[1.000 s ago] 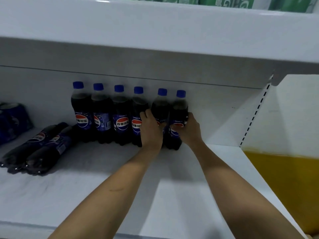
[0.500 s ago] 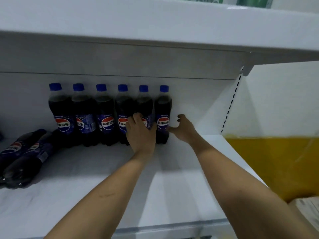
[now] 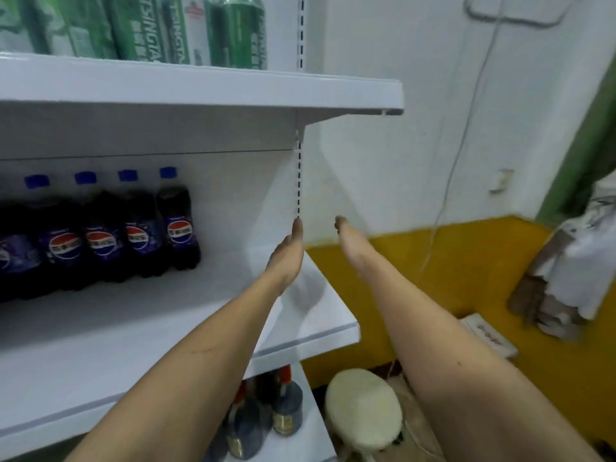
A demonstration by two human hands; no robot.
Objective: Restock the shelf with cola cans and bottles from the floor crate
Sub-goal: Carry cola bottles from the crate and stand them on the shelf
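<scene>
Reaching out empty, left hand (image 3: 289, 251) and right hand (image 3: 350, 241) extend straight-fingered beside the cola bottles (image 3: 140, 225).

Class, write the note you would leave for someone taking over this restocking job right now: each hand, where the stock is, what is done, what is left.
Left hand: empty, fingers straight, over the middle shelf near its right end.
Right hand: empty, fingers straight, just past that end.
Cola bottles: upright in a row at the back of this shelf.
Done: that row is placed.
Left: the shelf space beside and before the row is unfilled. The floor crate is out of view.
</scene>
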